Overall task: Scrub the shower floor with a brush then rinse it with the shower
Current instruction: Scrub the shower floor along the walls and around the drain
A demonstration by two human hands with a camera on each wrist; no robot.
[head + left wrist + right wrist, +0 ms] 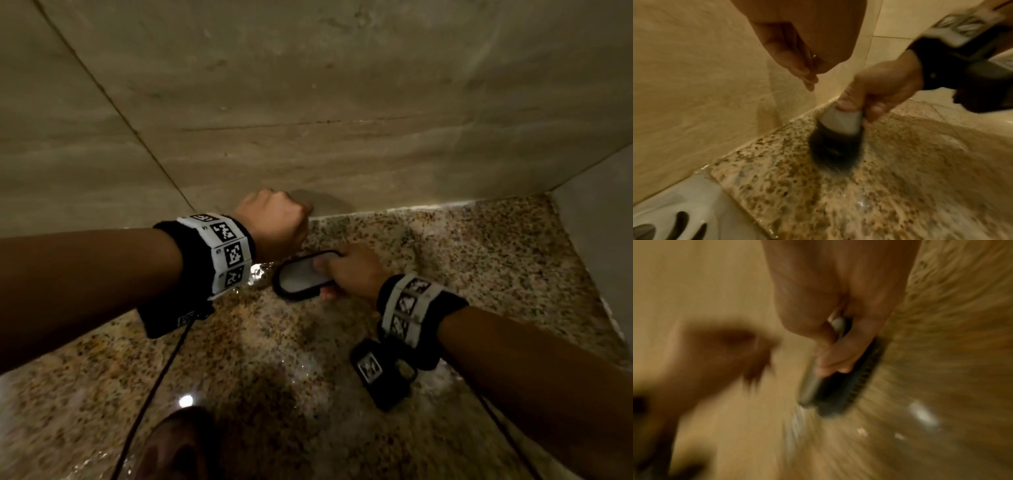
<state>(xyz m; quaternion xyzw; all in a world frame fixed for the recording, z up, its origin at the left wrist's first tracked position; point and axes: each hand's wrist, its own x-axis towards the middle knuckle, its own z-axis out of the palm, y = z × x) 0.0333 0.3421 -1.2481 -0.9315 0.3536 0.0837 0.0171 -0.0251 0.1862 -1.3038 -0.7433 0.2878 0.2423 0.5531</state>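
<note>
A scrub brush [301, 277] with a grey top and black bristles lies bristles-down on the wet speckled granite shower floor [479, 274], close to the back wall. My right hand [352, 270] grips its rear end, fingers curled round the grey body [840, 120]. In the blurred right wrist view the brush [838, 386] stands on the floor under my right hand [838, 305]. My left hand [274, 222] hovers by the wall just left of the brush, holding nothing. Its fingers [797, 65] hang down, loosely together.
Beige stone walls [308, 102] close in the back, left and right of the floor. A white slotted drain cover [684, 211] sits at the floor's edge by the wall. My foot [178, 445] stands at the near edge, beside a black cable [154, 387].
</note>
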